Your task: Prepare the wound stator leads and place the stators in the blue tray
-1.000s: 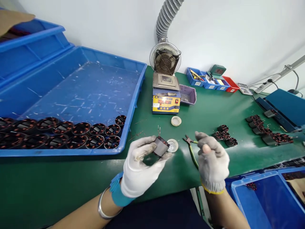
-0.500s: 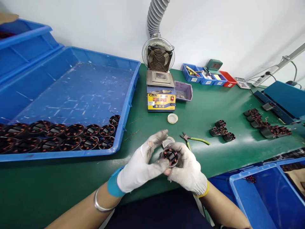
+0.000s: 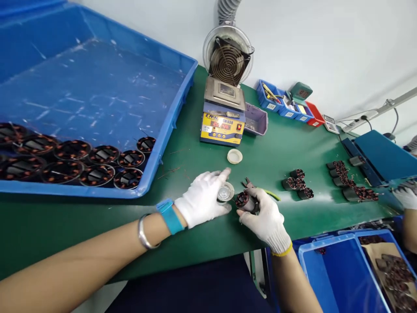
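Note:
My left hand (image 3: 203, 198), in a white glove, lies beside a small round dish (image 3: 225, 191) with shiny, silvery contents. Its thumb and forefinger are spread around the dish; the thumb is close to the near rim, and firm contact cannot be made out. My right hand (image 3: 265, 213), gloved too, is closed on a dark cylindrical motor part (image 3: 246, 202) with copper windings. This part is tilted, its open wound end facing left toward the dish. Green-handled cutters (image 3: 249, 182) lie behind the right hand, partly hidden by it.
A round white lid (image 3: 234, 156) lies before the yellow-blue heating unit (image 3: 221, 128). At left, a large blue tray (image 3: 140, 191) holds several motor parts. More parts (image 3: 298, 184) stand at right. A co-worker's gloved hand (image 3: 405, 195) shows at the far right, above blue bins (image 3: 325, 248).
My left hand has left the motor part and come around the dish. My right hand has carried the part to the right and tilted it. The camera view has turned somewhat.

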`<state>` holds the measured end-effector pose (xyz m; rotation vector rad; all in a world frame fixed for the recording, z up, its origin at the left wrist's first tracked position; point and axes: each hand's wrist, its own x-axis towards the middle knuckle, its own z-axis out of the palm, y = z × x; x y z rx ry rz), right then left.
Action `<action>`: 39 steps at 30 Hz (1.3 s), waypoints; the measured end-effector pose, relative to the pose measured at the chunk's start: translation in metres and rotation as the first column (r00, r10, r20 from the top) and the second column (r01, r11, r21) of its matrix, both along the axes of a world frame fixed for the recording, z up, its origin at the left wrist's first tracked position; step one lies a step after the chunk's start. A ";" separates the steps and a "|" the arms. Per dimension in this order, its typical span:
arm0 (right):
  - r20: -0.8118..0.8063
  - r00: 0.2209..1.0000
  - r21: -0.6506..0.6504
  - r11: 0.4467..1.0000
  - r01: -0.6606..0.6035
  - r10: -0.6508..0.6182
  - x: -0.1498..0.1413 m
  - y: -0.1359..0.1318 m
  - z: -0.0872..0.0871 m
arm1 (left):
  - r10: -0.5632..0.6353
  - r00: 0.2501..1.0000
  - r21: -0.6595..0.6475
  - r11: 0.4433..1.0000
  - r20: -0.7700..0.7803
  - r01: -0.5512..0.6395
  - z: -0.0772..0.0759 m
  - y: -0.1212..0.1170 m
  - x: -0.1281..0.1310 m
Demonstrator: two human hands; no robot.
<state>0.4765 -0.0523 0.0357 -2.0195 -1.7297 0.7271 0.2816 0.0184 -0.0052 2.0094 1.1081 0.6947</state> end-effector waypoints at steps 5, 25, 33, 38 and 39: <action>0.177 0.980 -0.035 0.996 -0.088 0.093 -0.010 0.004 0.010 | -0.005 0.998 0.048 0.999 0.067 0.002 -0.013 -0.001 0.005; 0.648 0.740 -0.001 0.972 -0.235 0.180 -0.022 0.006 0.016 | 0.061 0.993 0.610 0.792 -0.099 0.012 -0.025 -0.005 0.003; 0.732 0.609 -0.082 0.927 -0.366 0.305 -0.026 0.011 0.015 | 0.088 0.981 0.642 0.765 -0.172 0.044 -0.020 -0.005 0.003; 0.759 0.620 0.068 0.923 -0.379 0.199 -0.016 0.047 0.053 | 0.020 0.970 0.434 0.896 -0.241 0.090 -0.014 0.000 0.001; 0.773 0.616 0.118 0.921 -0.372 0.150 -0.016 0.066 0.065 | 0.015 0.974 0.383 0.921 -0.227 0.075 -0.012 0.000 0.001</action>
